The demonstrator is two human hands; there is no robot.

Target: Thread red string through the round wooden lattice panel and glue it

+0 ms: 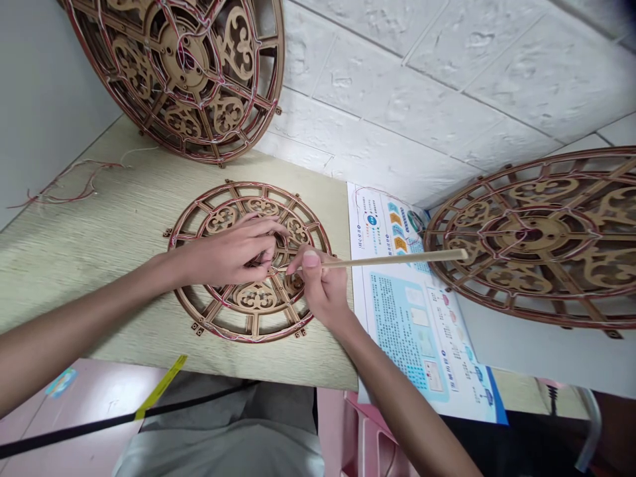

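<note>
A round, bronze-coloured openwork frame (256, 326) with scroll patterns lies flat on the table, with red and white wires running along its rings and spokes. My right hand (322, 285) is closed around a thin wooden stick (397, 258). The stick's thick end points right, and its narrow end reaches the wires near the frame's hub. Over the frame's left and middle part rests my left hand (236, 252), its fingers bent and the thumb and forefinger close together by the stick's tip. Whatever those fingertips pinch is too small to make out.
Similar wired frames lean at the back left (186, 63) and at the right (536, 238). A printed sheet (397, 298) lies right of the work. Loose wires (84, 182) trail on the wooden table (124, 265) at left. A white brick-patterned wall (377, 86) stands behind.
</note>
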